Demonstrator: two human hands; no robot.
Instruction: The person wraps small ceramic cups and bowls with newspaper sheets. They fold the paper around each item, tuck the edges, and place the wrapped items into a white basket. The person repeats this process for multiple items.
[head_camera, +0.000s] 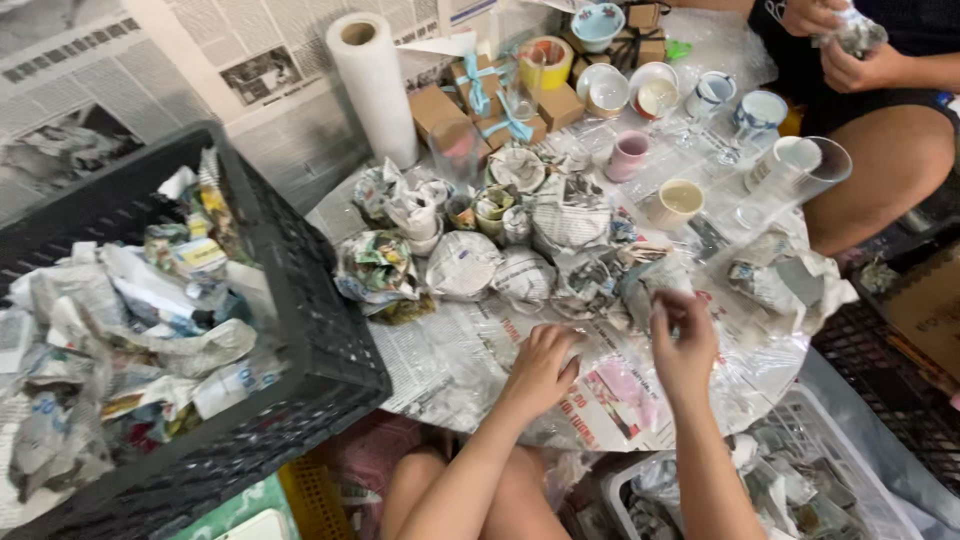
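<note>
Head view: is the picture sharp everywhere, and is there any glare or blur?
Head view: even, soft light with no hard shadows; the clear plastic sheet on the table gives pale glare; the left hand and right hand look slightly smeared, the wrapped bundles less so; the black crate at the left edge looks stretched by the wide lens.

Bright, even, diffuse light with soft, faint shadows. Glare flashes off the clear plastic sheet (745, 385) toward four o'clock. Motion blur softens the whole frame, and the black plastic crate (300, 300) at nine o'clock bulges with wide-angle distortion.
</note>
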